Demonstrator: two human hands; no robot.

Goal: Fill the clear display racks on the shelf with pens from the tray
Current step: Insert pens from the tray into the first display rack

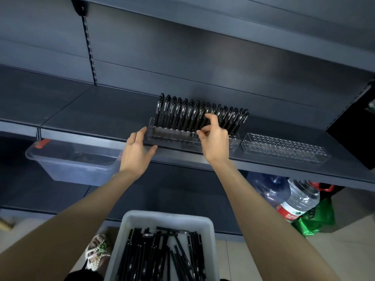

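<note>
Touching the clear rack at frame centre, the left hand is lying open, fingers straight against its end. The right hand is pinching a standing pen.

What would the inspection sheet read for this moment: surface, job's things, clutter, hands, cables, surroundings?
Surface: dark grey shelf, holding both racks.
Job's things: stocked rack with upright black pens; empty rack to its right, apart; white tray below with loose pens.
Clutter: clear bin below the shelf at left; water bottles and green bag on the floor at right.
Hands: left hand open, fingers against the stocked rack's left end; right hand curled among its pens, a pinch unclear.
Cables: nothing seen.
Surroundings: upper shelf, slotted upright, pale floor.
</note>
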